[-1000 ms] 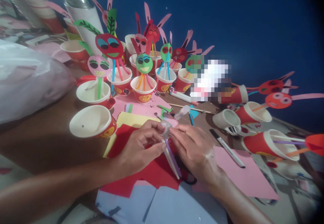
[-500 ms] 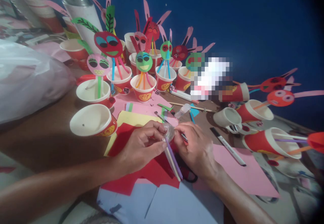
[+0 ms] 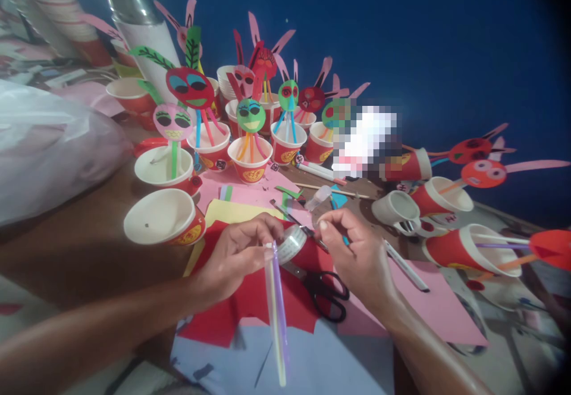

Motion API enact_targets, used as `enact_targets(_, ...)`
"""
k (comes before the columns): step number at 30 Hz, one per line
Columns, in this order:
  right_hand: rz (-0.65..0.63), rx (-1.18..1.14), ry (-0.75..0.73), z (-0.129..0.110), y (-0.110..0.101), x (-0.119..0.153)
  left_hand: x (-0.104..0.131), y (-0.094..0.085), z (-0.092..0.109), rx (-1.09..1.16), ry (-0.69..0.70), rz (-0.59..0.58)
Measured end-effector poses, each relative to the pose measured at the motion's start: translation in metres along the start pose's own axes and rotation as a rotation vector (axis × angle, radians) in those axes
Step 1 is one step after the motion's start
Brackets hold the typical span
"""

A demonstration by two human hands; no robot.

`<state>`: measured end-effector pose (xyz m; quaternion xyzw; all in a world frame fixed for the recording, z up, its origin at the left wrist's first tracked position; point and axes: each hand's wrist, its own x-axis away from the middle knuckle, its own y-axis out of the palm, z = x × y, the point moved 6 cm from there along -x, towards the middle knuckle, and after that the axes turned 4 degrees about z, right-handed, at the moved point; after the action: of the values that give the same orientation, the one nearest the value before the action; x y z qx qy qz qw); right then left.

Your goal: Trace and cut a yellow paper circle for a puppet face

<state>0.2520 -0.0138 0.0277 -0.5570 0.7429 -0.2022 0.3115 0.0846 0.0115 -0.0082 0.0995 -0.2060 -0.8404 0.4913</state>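
Note:
Purple and white straws (image 3: 277, 317) hang down side by side from my left hand (image 3: 243, 252), pinched at their top ends. Just beyond those fingertips is a roll of clear tape (image 3: 292, 244), seen tilted; whether the left fingers also hold it is hard to tell. My right hand (image 3: 352, 249) is to the right of the roll, thumb and forefinger pinched together near the roll's edge, on what looks like a strip of tape. Black-handled scissors (image 3: 319, 288) lie on red paper (image 3: 254, 300) between and below the hands.
Paper cups (image 3: 165, 216) stand in rows behind, several with paper faces (image 3: 191, 87) on straws. A white mug (image 3: 395, 212), a marker (image 3: 407, 266) and pink paper (image 3: 446, 306) lie to the right. A plastic bag (image 3: 53, 151) fills the left side.
My hands have moved apart, the right one away from the roll. The straws have swung to nearly vertical and shifted left, and the scissors now show more fully.

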Motion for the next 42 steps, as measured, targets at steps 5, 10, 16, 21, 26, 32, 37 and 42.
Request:
enact_targets(5, 0.012, -0.114, 0.043, 0.005, -0.005, -0.003, -0.004, -0.001, 0.004, 0.044, -0.027, 0.040)
enact_targets(10, 0.100, -0.445, 0.131, 0.017, -0.011, -0.012, -0.010, -0.005, 0.011, 0.190, -0.020, 0.079)
enact_targets(16, 0.077, -0.577, 0.173, 0.021, -0.002, -0.009, -0.011, -0.005, 0.016, 0.250, -0.047, 0.079)
enact_targets(21, -0.284, -0.531, 0.114, 0.006, 0.029, 0.005, -0.010, 0.002, 0.015, 0.248, -0.032, -0.020)
enact_targets(26, -0.288, -0.440, 0.103, 0.003, 0.034, 0.008, -0.008, 0.008, 0.010, 0.221, -0.044, -0.108)
enact_targets(32, -0.177, -0.279, 0.076, 0.009, -0.019, -0.012, -0.011, -0.008, 0.007, 0.178, -0.001, 0.062)
enact_targets(37, 0.295, 0.420, 0.109, 0.036, -0.089, -0.035, -0.013, -0.012, -0.006, 0.087, -0.128, 0.153)
enact_targets(42, 0.028, 0.968, 0.132, 0.065, -0.066, -0.045, -0.012, -0.012, -0.017, 0.030, -0.230, 0.157)
